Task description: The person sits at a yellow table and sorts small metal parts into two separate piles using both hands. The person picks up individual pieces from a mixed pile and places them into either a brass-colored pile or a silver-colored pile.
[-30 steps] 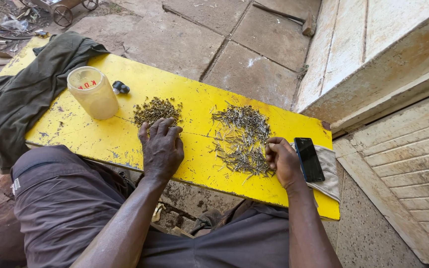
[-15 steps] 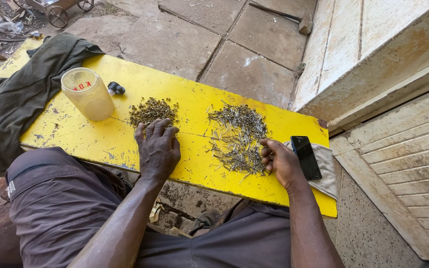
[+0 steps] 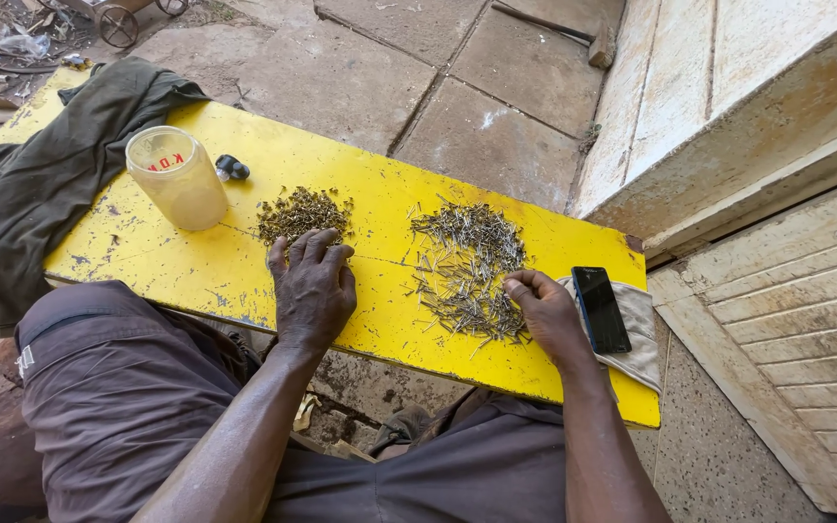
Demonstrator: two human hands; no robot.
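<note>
A yellow board (image 3: 380, 203) lies across my lap. My left hand (image 3: 312, 289) rests flat on it, fingers spread, fingertips touching the near edge of a pile of small brownish screws (image 3: 300, 211). My right hand (image 3: 546, 312) sits at the right edge of a spread of thin grey nails (image 3: 467, 261), thumb and fingers pinched together at the nails; whether a nail is between them cannot be seen.
A translucent plastic jar (image 3: 176, 177) stands at the board's left, a small black object (image 3: 232, 168) beside it. A dark green cloth (image 3: 41, 174) drapes the left end. A black phone (image 3: 601, 308) lies on a beige cloth (image 3: 643, 334) at the right end. A wooden door stands at right.
My right hand has slid slightly left into the nail pile's edge. My left hand has stayed by the screws.
</note>
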